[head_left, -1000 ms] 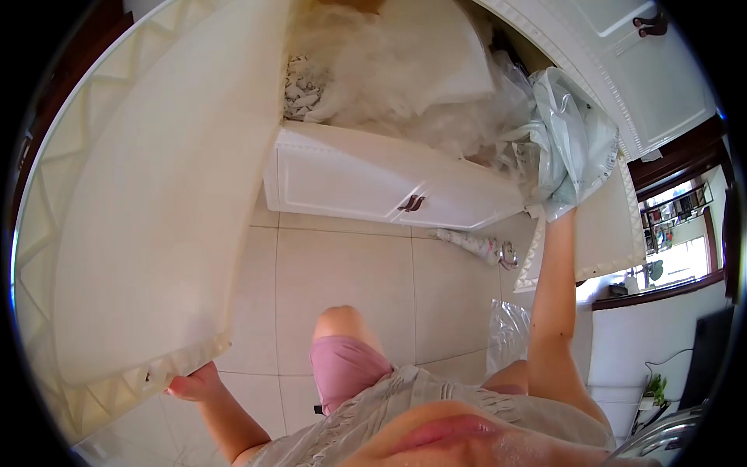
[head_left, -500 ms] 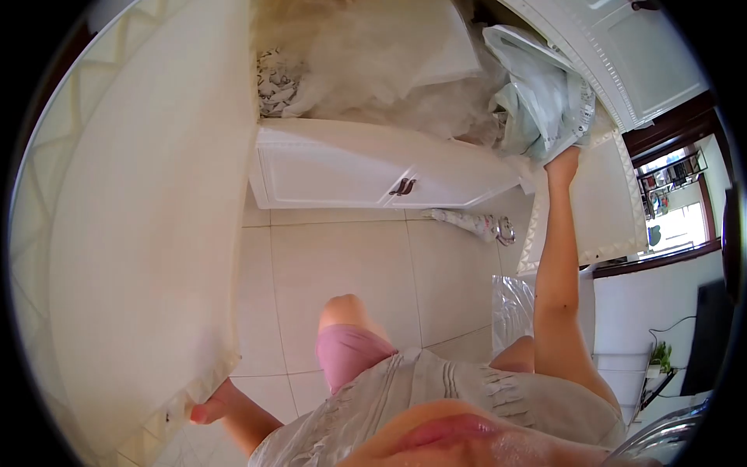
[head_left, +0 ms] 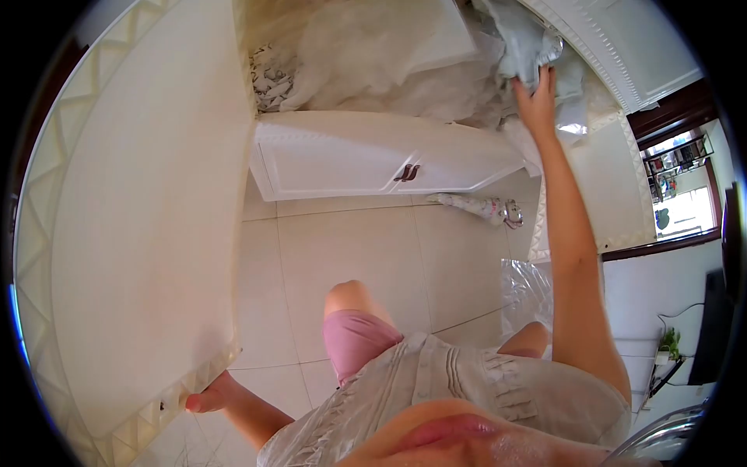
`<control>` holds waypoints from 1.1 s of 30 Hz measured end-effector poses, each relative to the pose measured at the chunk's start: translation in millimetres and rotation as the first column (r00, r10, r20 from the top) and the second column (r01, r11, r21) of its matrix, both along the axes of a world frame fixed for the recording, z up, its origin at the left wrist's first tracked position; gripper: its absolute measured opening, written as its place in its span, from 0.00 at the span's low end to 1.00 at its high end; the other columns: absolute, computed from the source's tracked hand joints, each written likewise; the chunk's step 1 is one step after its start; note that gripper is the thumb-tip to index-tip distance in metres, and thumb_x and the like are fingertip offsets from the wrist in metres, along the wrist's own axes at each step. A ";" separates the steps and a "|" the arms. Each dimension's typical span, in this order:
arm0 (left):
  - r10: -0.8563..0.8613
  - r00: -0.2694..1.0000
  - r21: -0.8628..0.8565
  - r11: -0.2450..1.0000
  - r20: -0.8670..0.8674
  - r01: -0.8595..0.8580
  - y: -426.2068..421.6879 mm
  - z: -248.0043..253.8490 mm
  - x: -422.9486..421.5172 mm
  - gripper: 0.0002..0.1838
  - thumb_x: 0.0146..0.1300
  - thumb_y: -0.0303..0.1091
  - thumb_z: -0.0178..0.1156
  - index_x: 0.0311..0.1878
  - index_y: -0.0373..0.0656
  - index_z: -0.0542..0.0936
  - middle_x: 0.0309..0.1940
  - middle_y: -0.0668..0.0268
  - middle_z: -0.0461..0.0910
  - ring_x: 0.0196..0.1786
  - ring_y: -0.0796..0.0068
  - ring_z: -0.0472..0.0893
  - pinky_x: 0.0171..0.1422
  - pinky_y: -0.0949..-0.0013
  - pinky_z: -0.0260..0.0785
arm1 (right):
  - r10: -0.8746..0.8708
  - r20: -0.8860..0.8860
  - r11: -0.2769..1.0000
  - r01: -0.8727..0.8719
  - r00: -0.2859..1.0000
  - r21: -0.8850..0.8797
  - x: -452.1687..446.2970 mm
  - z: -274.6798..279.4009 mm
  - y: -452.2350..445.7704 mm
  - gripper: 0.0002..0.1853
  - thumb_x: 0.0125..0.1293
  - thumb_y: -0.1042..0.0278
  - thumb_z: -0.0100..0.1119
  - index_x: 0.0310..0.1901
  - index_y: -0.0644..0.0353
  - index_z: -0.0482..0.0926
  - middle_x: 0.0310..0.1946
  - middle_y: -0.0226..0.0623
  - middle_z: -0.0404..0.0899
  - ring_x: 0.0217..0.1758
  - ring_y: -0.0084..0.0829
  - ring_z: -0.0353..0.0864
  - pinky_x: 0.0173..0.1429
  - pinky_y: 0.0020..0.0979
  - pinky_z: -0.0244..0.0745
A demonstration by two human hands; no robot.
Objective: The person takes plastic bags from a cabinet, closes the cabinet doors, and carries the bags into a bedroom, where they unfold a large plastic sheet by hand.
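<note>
My left hand [head_left: 208, 394] is at the lower corner of the large white cabinet door [head_left: 148, 218] on the left. Its thumb lies along the door's edge, and the other fingers are hidden behind the door. Inside the cabinet at upper right, my right hand [head_left: 535, 109] rests against a pale plastic bag [head_left: 523, 39]. Its fingers are stretched out, with the thumb apart. Beside the bag, cloudy translucent plastic sheeting [head_left: 350, 58] covers much of the compartment. A heap of small grey-and-white pieces [head_left: 270, 80] lies at its left end.
Below the compartment is a white cabinet front [head_left: 381, 156] with dark handles [head_left: 407, 173]. A second open door [head_left: 595, 191] stands at right. On the tiled floor [head_left: 350, 241] lie a patterned wrapped bundle [head_left: 475, 208] and a clear plastic sheet [head_left: 525, 296].
My right hand has moved up and deeper into the cabinet, and the pale plastic bag has shifted inward with it. My left hand stays at the door's edge.
</note>
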State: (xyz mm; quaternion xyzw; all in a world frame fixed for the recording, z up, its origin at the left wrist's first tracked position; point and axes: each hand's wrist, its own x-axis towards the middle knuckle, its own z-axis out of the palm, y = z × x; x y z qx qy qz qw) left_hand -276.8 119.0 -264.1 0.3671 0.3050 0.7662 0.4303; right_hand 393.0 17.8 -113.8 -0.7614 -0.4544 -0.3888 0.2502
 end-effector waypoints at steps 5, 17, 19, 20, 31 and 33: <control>0.027 1.000 -0.021 0.999 0.002 -0.027 5.2 1.6 0.4 0.54 0.54 0.73 0.57 0.75 0.49 0.52 0.72 0.61 0.56 0.72 0.56 0.58 0.72 0.48 0.58 | -0.220 -0.177 0.974 0.205 0.959 -0.098 69.1 63.2 38.3 0.34 0.61 0.53 0.56 0.70 0.39 0.62 0.66 0.58 0.63 0.68 0.60 0.62 0.69 0.47 0.61; 0.141 0.989 -0.025 0.990 -0.048 -0.142 6.8 11.3 11.4 0.56 0.51 0.75 0.57 0.73 0.46 0.53 0.70 0.61 0.57 0.71 0.58 0.60 0.71 0.51 0.60 | -0.708 -0.182 0.667 0.561 0.683 -0.490 258.5 78.2 50.6 0.27 0.64 0.48 0.45 0.52 0.63 0.80 0.55 0.55 0.76 0.62 0.52 0.75 0.62 0.43 0.71; 0.094 0.995 0.028 0.995 -0.036 -0.093 3.0 11.9 17.6 0.55 0.52 0.75 0.57 0.73 0.46 0.53 0.70 0.61 0.58 0.70 0.59 0.60 0.70 0.51 0.61 | -0.681 -0.145 0.702 0.583 0.718 -0.409 274.7 61.7 52.7 0.27 0.63 0.49 0.47 0.51 0.66 0.80 0.55 0.56 0.77 0.61 0.52 0.75 0.61 0.43 0.71; 0.099 0.994 0.031 0.995 -0.042 -0.098 4.3 10.7 17.0 0.55 0.52 0.75 0.57 0.73 0.46 0.53 0.70 0.61 0.58 0.70 0.59 0.60 0.70 0.51 0.61 | -0.664 -0.113 0.727 0.604 0.739 -0.326 281.2 53.8 52.5 0.27 0.62 0.50 0.48 0.50 0.68 0.79 0.54 0.58 0.77 0.60 0.53 0.75 0.60 0.43 0.71; 0.006 0.995 0.089 0.996 -0.095 0.003 -31.8 6.4 43.5 0.52 0.57 0.75 0.52 0.72 0.43 0.56 0.68 0.57 0.60 0.68 0.57 0.63 0.69 0.49 0.63 | -0.093 0.286 0.951 0.001 0.954 0.308 58.8 13.4 77.9 0.28 0.61 0.50 0.58 0.59 0.57 0.73 0.62 0.46 0.70 0.62 0.54 0.70 0.64 0.48 0.64; 0.075 0.975 0.125 0.991 -0.208 -0.049 -31.9 1.5 35.0 0.50 0.59 0.74 0.50 0.70 0.39 0.58 0.66 0.55 0.64 0.64 0.58 0.69 0.63 0.51 0.70 | -0.099 0.497 0.991 0.042 0.862 0.125 53.7 20.1 69.2 0.25 0.62 0.53 0.57 0.60 0.50 0.73 0.64 0.40 0.69 0.63 0.54 0.68 0.65 0.51 0.63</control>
